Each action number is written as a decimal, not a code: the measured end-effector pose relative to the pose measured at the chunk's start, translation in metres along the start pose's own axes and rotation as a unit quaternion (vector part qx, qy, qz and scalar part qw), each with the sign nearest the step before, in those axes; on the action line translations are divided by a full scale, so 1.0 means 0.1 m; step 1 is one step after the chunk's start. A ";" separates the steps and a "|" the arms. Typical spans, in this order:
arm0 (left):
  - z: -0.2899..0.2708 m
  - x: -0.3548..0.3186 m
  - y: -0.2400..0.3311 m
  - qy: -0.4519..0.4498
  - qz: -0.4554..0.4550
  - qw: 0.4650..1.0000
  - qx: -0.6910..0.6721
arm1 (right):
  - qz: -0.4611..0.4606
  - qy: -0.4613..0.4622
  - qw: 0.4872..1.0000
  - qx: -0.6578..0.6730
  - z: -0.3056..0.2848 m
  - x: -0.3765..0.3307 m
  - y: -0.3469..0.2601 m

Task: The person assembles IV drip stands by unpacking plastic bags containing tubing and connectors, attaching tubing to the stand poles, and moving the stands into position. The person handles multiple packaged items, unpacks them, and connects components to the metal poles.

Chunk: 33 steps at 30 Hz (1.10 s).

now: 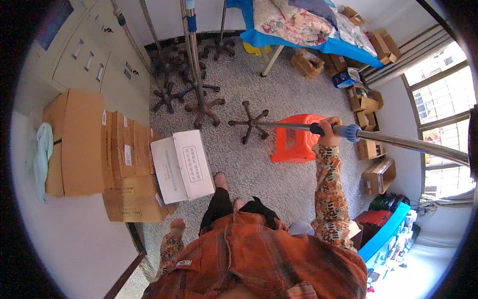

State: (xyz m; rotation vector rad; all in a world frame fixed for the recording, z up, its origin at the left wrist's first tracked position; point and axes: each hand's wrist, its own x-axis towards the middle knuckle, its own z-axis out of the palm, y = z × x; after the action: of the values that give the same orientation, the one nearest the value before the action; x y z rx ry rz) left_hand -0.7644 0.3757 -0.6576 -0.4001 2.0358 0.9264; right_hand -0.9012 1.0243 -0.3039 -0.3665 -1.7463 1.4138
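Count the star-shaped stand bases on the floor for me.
About 5: one on the pole in the right hand, at; one standing at; others at and. The dark cluster behind may hide more.

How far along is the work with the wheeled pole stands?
Looks done: several pole stands stand upright together near the cabinets. In hand: the right hand grips one metal pole, tipped sideways, its star base off to the left beside the orange stool. The left hand hangs free. Left, apparently: this one pole; no other loose stands are visible.
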 end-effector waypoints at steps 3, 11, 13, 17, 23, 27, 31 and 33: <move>0.33 -0.09 0.05 -0.006 0.052 0.999 -0.008 | 0.077 0.045 0.994 0.062 -0.21 -0.28 -0.18; 0.26 -0.28 0.04 -0.077 0.130 0.985 0.085 | 0.118 0.055 0.983 0.130 -0.57 -1.38 -0.72; 0.09 -0.29 0.00 -0.096 0.137 0.979 0.117 | 0.133 0.089 0.979 0.126 -0.69 -1.59 -0.88; -0.16 -0.10 -0.04 -0.129 0.166 0.964 0.164 | 0.122 0.154 0.975 0.107 -1.02 -2.02 -1.03; -0.47 0.45 0.10 -0.189 0.183 0.935 0.237 | 0.092 0.214 0.968 0.096 -1.39 -2.82 -1.44; -0.87 0.57 0.26 -0.185 0.164 0.925 0.288 | 0.066 0.235 0.964 0.106 -1.78 -3.53 -1.69; -0.90 0.69 0.40 -0.187 0.168 0.924 0.287 | 0.049 0.234 0.967 0.093 -2.00 -4.21 -1.93; -0.80 0.63 0.48 -0.194 0.180 0.927 0.264 | 0.046 0.248 0.965 0.070 -2.15 -4.53 -2.03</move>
State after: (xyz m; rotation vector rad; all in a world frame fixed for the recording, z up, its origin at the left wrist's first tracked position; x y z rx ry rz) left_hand -0.8745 0.3530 -0.6559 0.4333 1.9119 0.5619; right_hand -0.4106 0.7953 -0.3064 -0.6675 -1.2301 1.3576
